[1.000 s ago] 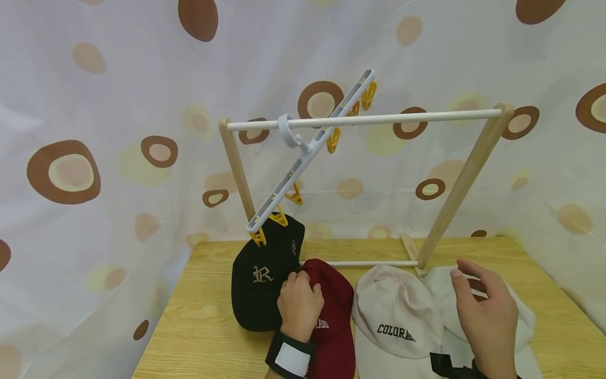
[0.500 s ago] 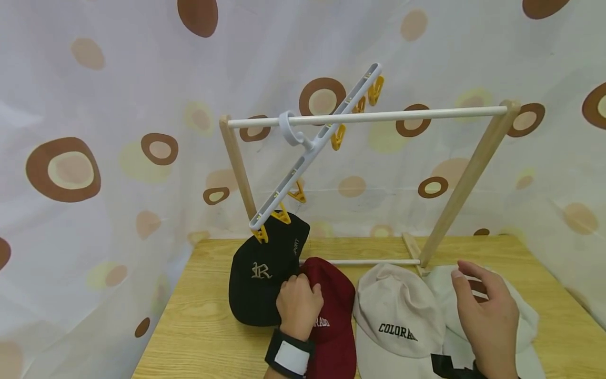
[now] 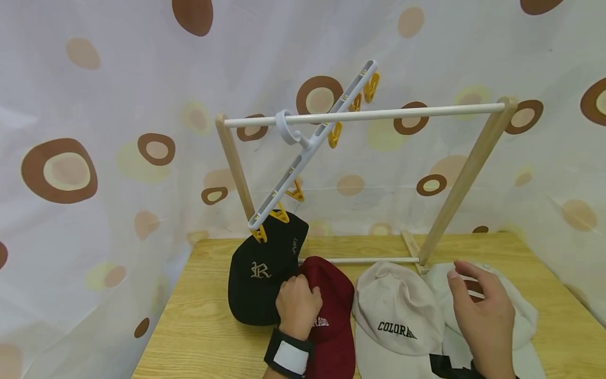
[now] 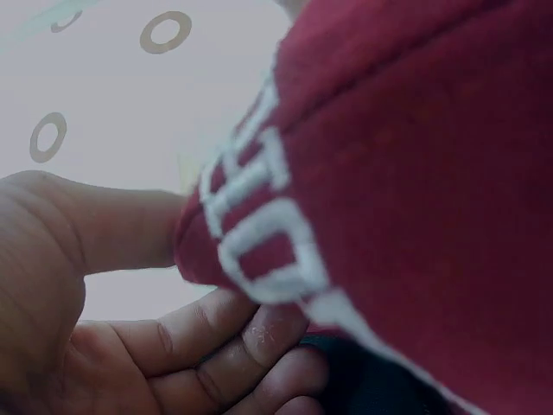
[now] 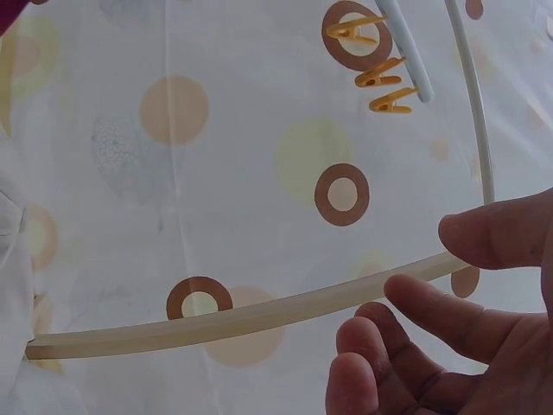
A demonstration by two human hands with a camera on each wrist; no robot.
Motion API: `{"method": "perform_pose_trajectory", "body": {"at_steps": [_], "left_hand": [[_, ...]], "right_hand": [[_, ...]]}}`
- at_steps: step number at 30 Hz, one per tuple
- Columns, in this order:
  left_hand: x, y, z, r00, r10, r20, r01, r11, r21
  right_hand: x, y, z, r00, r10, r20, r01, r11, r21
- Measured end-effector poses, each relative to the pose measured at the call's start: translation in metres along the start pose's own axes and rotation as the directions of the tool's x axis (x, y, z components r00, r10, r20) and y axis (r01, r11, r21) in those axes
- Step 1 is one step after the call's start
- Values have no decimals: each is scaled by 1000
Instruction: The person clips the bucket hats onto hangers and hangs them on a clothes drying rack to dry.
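Note:
My left hand (image 3: 297, 305) pinches the side of a dark red baseball cap (image 3: 331, 295). In the left wrist view, the thumb presses one side of the red fabric (image 4: 415, 173) by the white lettering, and the fingers curl in below. A black cap (image 3: 265, 279) hangs from yellow clips at the near end of a white clip hanger (image 3: 303, 158), right beside this hand. My right hand (image 3: 487, 316) is held with relaxed, parted fingers over a pale cap (image 3: 513, 310) with brown marks, partly hiding it. In the right wrist view nothing lies between the right hand's (image 5: 449, 328) thumb and fingers.
A beige cap (image 3: 397, 316) lettered in black lies between the red and pale caps on the wooden table (image 3: 189, 316). The hanger hooks over the white top rod (image 3: 402, 113) of a wooden-legged rack. Several yellow clips (image 3: 334, 134) dangle unused. A spotted curtain (image 3: 118, 237) surrounds the table.
The head view has shifted slightly. The black cap on the hanger sways a little, while both hands keep nearly the same place and pose.

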State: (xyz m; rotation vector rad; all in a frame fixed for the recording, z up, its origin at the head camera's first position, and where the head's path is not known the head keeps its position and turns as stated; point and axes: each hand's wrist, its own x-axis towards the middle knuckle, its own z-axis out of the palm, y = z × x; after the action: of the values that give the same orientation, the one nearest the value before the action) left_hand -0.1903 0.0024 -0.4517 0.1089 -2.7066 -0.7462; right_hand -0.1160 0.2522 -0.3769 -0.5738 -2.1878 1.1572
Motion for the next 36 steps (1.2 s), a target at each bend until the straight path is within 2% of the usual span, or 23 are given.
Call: {"method": "perform_pose_trajectory", "body": {"at_steps": [7, 14, 23, 28, 36], "left_hand": [[0, -1, -5, 1000, -21, 0, 21, 998, -51], [-2, 2, -18, 999, -29, 17, 31, 991, -132], [-8, 11, -30, 1000, 23, 0, -23, 980, -200], [-12, 18, -33, 1000, 27, 5, -25, 976, -218], [-18, 33, -44, 999, 42, -22, -47, 941, -336]], "right_hand": [[-1, -2, 1, 1000, -7, 12, 7, 1000, -2], [-4, -4, 3, 999, 11, 45, -10, 1000, -18], [-6, -5, 5, 998, -8, 61, 9, 1000, -19], [-6, -6, 4, 998, -31, 50, 32, 999, -28], [-6, -8, -1, 999, -22, 44, 23, 999, -27]]}}
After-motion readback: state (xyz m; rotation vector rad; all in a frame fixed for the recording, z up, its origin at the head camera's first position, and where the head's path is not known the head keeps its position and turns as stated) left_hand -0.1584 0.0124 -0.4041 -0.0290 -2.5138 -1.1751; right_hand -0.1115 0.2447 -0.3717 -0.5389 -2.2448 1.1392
